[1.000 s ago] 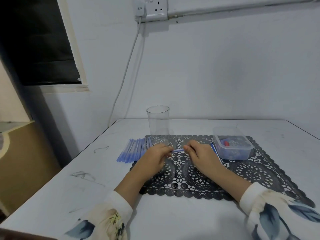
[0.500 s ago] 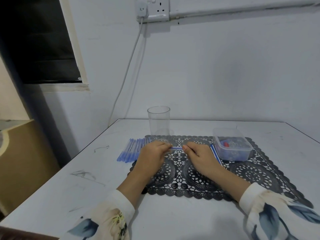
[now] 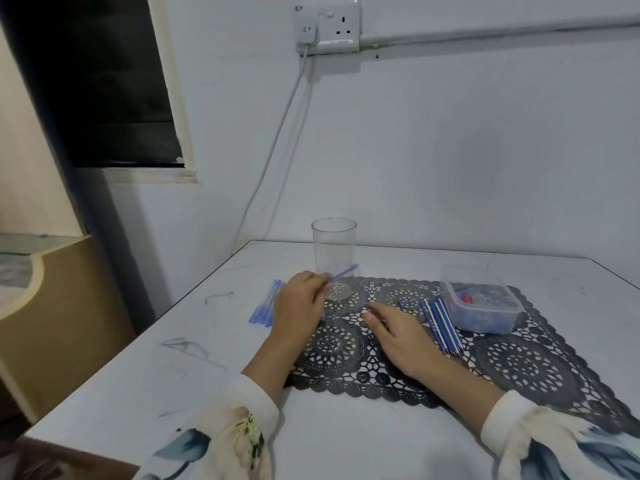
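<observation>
While my left grip (image 3: 299, 306) pinches a thin translucent blue plastic pen barrel (image 3: 343, 273) at its near end, the barrel tilts up and away, its far tip showing against the lower wall of the tall clear plastic cup (image 3: 334, 251). My right grip (image 3: 398, 332) rests on the dark lace-patterned placemat (image 3: 519, 368), fingers loose, holding nothing, just beside a bunch of blue-and-white refills (image 3: 440, 320). More pale blue barrels (image 3: 265, 306) lie in a row on the white surface (image 3: 173, 375).

desk (image 3: 173, 375): white, kinda scuffed toward left edge | dark lace mat (image 3: 519, 368) covers middle-right | blue pens (image 3: 263, 308) in a row just left of it
</observation>
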Available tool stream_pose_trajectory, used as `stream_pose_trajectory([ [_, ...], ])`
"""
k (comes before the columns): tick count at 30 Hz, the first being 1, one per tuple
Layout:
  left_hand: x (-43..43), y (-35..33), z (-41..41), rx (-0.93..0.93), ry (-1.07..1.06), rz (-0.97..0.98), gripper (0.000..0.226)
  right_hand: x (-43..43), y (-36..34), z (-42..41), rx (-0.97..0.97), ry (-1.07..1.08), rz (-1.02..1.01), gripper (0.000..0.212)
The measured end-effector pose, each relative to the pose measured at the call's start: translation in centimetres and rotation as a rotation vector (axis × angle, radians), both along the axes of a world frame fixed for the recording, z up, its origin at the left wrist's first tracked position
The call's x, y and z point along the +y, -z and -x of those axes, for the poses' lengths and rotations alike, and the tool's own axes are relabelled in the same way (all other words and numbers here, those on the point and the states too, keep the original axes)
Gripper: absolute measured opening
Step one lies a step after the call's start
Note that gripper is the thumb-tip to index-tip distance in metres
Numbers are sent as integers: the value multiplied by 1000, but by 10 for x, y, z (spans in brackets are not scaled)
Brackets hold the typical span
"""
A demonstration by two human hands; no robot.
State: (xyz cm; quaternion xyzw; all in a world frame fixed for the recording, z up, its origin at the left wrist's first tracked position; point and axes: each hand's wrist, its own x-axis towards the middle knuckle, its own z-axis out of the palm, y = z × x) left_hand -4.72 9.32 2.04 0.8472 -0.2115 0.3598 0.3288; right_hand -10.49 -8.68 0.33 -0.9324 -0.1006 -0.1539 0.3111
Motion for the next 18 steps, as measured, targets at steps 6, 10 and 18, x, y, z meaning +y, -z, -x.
stream_pose_trajectory([
  [6, 14, -2, -13, 290, -180, 240, 34, 5, 9, -1, 171, -10, 445, 74],
  [10, 24, -4, -20, 330, -200, 271, 20, 6, 10, -3, 191, -2, 507, 75],
  [18, 36, 7, -33, 427, -282, 251, 32, 6, 11, -4, 189, -1, 539, 75],
])
